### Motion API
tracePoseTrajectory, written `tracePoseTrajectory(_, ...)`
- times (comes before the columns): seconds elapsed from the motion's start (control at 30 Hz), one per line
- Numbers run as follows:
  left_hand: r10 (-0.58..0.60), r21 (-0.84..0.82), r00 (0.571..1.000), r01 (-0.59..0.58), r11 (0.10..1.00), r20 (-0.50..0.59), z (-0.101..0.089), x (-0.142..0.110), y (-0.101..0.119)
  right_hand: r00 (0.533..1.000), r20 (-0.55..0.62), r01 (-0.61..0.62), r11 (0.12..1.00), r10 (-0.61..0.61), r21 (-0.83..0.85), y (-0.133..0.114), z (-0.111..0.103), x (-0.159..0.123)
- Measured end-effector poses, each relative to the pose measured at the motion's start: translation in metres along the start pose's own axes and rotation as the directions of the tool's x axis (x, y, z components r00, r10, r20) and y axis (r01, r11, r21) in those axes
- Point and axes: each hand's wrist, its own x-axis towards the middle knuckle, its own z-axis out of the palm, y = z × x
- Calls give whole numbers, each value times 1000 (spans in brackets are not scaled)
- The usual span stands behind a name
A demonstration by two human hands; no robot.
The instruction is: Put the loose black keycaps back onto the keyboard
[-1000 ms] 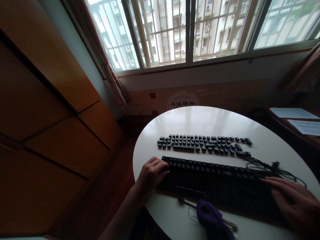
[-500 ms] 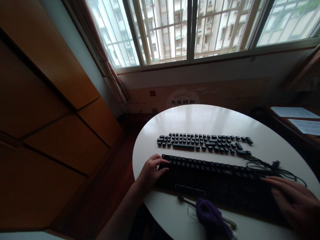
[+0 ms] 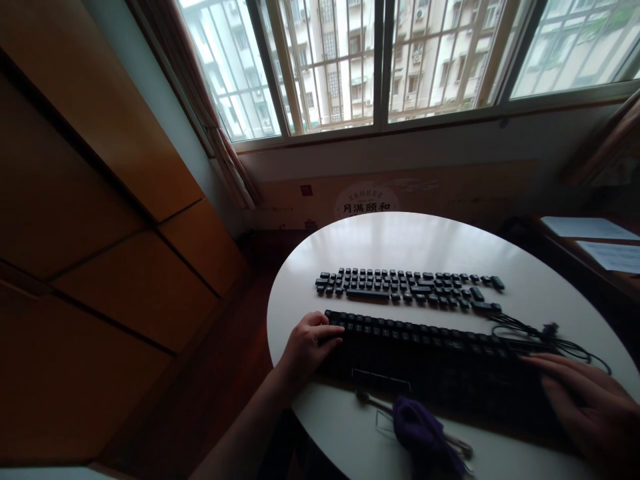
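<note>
A black keyboard (image 3: pixel 440 373) lies on the white round table, its upper two rows fitted with keycaps and the area below them bare and dark. My left hand (image 3: pixel 313 340) grips its left end, with the thumb and fingertips over the first keys. At the opposite end my right hand (image 3: pixel 583 387) holds the right edge, fingers stretched along the top and partly in shadow. Beyond the keyboard, several loose black keycaps (image 3: pixel 367 295) are laid out in rows. On the near side lie a purple cloth (image 3: pixel 420 423) and a dark-tipped brush-like tool (image 3: pixel 373 401).
A coiled black cable (image 3: pixel 555 339) rests by the keyboard's far right corner. The round table (image 3: pixel 380 240) has a curved edge close to my left forearm. Wooden cabinets (image 3: pixel 100 267) stand at the left, and papers (image 3: pixel 590 227) lie on a surface at the right.
My left hand has shifted slightly to the right along the keyboard's end. The view has tilted a little; the keyboard and loose keycaps keep their places on the table.
</note>
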Motion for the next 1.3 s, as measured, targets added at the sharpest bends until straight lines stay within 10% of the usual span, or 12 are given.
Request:
tracePoseTrajectory(0.47,187,17,981,-186,982,-48,-11,-3,4,999,12,-51,999,51,2,-3,-1,1)
tracePoseTrajectory(0.8,21,-108,983,-41,993,-180,-13,-2,0,997,24,-74,997,74,18,-5,-2,1)
tracePoseTrajectory(1.3,171,-16,984,-172,985,-57,-11,3,-2,999,5,-39,999,39,4,-6,-3,4)
